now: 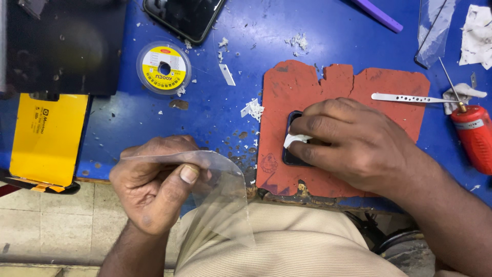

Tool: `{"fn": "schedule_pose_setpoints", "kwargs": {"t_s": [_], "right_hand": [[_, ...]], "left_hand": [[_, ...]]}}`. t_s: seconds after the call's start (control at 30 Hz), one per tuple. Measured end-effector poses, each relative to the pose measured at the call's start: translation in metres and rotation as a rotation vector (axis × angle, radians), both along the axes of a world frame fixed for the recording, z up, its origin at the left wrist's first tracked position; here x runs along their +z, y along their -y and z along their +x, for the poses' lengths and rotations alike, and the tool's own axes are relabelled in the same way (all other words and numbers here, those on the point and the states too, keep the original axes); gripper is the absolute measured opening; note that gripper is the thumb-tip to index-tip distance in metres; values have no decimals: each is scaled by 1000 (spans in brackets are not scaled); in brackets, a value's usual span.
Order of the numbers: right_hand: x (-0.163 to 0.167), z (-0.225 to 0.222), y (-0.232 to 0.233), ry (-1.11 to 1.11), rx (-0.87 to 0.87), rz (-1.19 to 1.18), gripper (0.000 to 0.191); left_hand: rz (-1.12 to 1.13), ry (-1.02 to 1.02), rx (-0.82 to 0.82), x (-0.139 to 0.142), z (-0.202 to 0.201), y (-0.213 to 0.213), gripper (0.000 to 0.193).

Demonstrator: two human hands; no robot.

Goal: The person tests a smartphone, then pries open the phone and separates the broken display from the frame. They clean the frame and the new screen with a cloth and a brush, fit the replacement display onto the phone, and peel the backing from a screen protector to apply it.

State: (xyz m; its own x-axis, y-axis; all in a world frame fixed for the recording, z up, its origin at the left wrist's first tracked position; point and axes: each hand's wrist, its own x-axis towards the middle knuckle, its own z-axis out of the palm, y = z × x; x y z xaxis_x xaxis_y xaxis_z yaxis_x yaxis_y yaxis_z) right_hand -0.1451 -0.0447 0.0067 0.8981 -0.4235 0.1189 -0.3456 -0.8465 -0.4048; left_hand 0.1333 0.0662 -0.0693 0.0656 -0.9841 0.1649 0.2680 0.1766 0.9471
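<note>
We log: clear plastic film [220, 190], glossy, thin; red mat [333, 87], matt, rubbery, worn edges; blue tabletop [215, 107], scuffed; metal strip [405, 97], shiny; white cloth scrap [296, 139], soft.

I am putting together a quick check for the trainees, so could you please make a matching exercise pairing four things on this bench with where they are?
Things:
1. clear film sheet
2. white wad
3. wire spool
4. red-handled screwdriver

Places:
A. on the blue bench top, left of the red mat
B. at the right edge of the bench
C. pinched in the left hand
D. under the right hand's fingertips, on a dark phone

Pairs: 1-C, 2-D, 3-A, 4-B
</note>
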Motion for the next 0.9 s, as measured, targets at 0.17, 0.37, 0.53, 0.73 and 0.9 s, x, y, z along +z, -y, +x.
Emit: {"fn": "schedule_pose_setpoints", "kwargs": {"t_s": [0.17, 0.37, 0.53, 0.73, 0.9], "right_hand": [[-1, -10, 1, 198, -78, 122, 19], [2, -36, -7, 178, -681, 388, 33], [-6, -48, -12, 163, -701, 376, 31], [-6, -62, -15, 315, -761, 569, 21], [-5, -68, -26, 406, -913, 682, 12]], "left_hand": [[-6, -14, 3, 0, 0, 0, 10], [-19, 7, -2, 0, 0, 0, 10], [-10, 17, 14, 2, -3, -1, 11], [72, 107, 14, 7, -2, -1, 12], [97, 87, 14, 8, -6, -2, 10]]}}
